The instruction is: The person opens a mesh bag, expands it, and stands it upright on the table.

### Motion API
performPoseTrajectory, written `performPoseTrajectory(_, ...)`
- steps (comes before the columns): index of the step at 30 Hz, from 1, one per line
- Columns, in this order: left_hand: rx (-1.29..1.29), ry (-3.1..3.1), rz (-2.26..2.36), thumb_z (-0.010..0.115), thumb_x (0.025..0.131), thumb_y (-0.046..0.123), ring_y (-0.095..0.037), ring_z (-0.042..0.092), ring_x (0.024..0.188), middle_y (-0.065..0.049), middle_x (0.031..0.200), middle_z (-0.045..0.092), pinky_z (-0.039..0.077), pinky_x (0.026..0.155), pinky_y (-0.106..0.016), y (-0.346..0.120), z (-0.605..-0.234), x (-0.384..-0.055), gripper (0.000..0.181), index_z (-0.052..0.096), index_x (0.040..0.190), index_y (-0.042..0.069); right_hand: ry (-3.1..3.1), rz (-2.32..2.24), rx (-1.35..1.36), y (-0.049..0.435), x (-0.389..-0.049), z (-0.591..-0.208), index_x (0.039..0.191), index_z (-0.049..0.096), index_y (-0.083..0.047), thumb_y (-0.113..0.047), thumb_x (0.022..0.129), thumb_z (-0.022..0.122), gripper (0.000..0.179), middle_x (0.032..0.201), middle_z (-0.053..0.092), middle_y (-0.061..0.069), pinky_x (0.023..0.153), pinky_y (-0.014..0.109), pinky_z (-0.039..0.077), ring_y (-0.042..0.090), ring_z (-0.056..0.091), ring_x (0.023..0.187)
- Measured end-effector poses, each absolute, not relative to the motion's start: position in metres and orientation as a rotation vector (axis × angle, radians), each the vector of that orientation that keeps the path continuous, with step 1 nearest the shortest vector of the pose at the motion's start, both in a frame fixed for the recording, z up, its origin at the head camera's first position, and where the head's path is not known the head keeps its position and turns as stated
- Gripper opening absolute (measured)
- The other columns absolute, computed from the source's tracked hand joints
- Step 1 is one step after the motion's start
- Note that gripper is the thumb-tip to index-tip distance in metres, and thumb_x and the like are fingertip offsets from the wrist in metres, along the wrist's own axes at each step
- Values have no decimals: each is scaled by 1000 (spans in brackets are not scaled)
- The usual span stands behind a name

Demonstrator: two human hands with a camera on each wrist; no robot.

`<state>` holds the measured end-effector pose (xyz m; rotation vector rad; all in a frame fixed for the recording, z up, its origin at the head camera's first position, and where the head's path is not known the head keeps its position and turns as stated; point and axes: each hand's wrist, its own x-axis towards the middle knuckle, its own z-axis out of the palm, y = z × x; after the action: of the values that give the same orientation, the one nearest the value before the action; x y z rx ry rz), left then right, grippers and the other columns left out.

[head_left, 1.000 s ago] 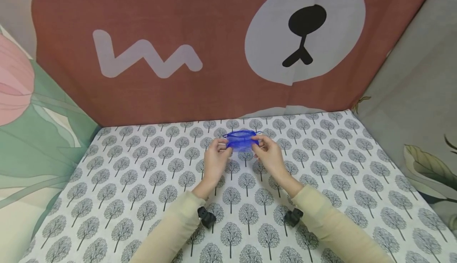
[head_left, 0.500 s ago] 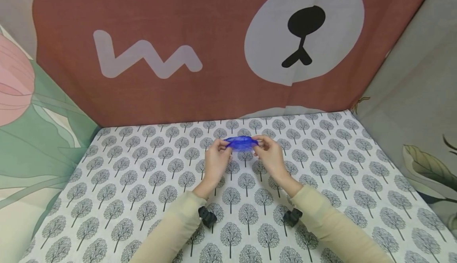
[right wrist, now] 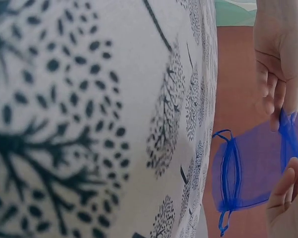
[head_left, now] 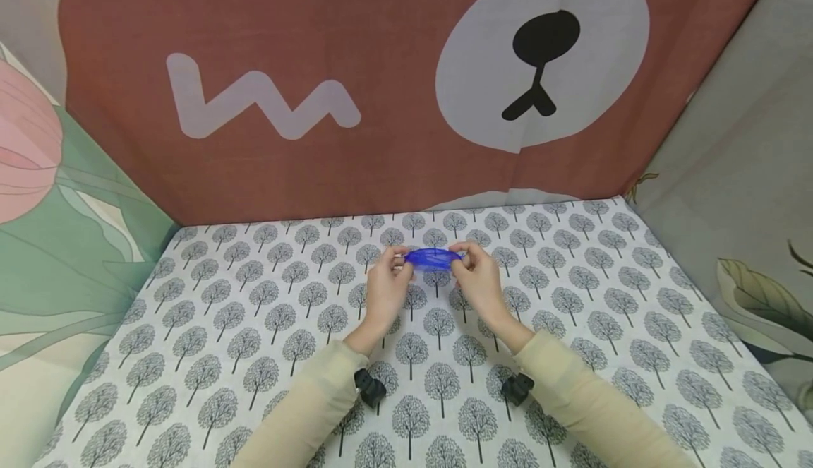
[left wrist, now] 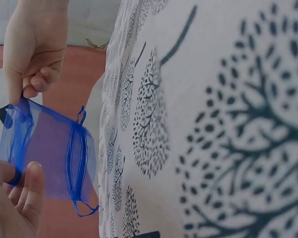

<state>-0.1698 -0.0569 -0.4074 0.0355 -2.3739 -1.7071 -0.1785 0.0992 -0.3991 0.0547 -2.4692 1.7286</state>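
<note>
A sheer blue organza drawstring pouch (head_left: 434,259) is stretched between my two hands above the patterned cloth. My left hand (head_left: 384,288) pinches one end of its upper edge between thumb and fingers. The opposite end is pinched by my right hand (head_left: 480,277). In the left wrist view the pouch (left wrist: 54,148) hangs with its gathered drawstring band toward the cloth, and a cord loop sticks out at each side. The right wrist view shows the same pouch (right wrist: 251,168), see-through, with nothing visible inside.
Beneath the hands lies a white cloth (head_left: 279,348) printed with dark trees. A reddish-brown hanging with a bear face (head_left: 381,171) stands behind it. Floral drapes (head_left: 95,242) close off both sides. Each wrist bears a small black camera (head_left: 370,387).
The drawstring end, which showed on the far side a second ago, has swung down below the held edge. Both hands stay nearly in place, still pinching the pouch.
</note>
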Motion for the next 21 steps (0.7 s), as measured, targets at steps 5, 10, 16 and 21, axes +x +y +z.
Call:
performPoseTrajectory(5, -13, -2393, -1636, 55, 88, -2, -23, 66, 64, -20, 97, 71, 40, 42, -11, -57, -407, -169, 30, 66, 116, 3, -2501, 1758, 15, 101, -178, -400, 122, 54, 0, 2, 89, 51, 34, 82, 59, 11, 40, 14, 40, 20, 60, 58)
performPoseTrajectory(10, -18, -2412, -1628, 62, 85, 3, -7, 57, 57, -16, 108, 71, 39, 41, -13, -57, -406, -168, 28, 67, 113, 3, -2531, 1782, 29, 103, -180, -401, 128, 50, 2, 4, 89, 50, 39, 112, 58, 22, 48, 13, 46, 29, 63, 73)
performPoseTrajectory(16, -19, -2392, -1634, 65, 87, 12, -19, 62, 59, -15, 105, 71, 41, 42, -15, -54, -404, -168, 23, 68, 109, 4, -2516, 1741, 44, 104, -179, -399, 127, 53, 0, -3, 91, 56, 37, 110, 61, 21, 46, 13, 44, 34, 64, 74)
performPoseTrajectory(21, 27, -2370, -1663, 59, 88, 6, -27, 61, 57, -16, 93, 72, 34, 38, -14, -51, -403, -169, 23, 68, 109, 4, -2484, 1731, 43, 102, -178, -398, 124, 55, -1, -1, 92, 52, 32, 102, 63, 19, 49, 19, 51, 35, 65, 77)
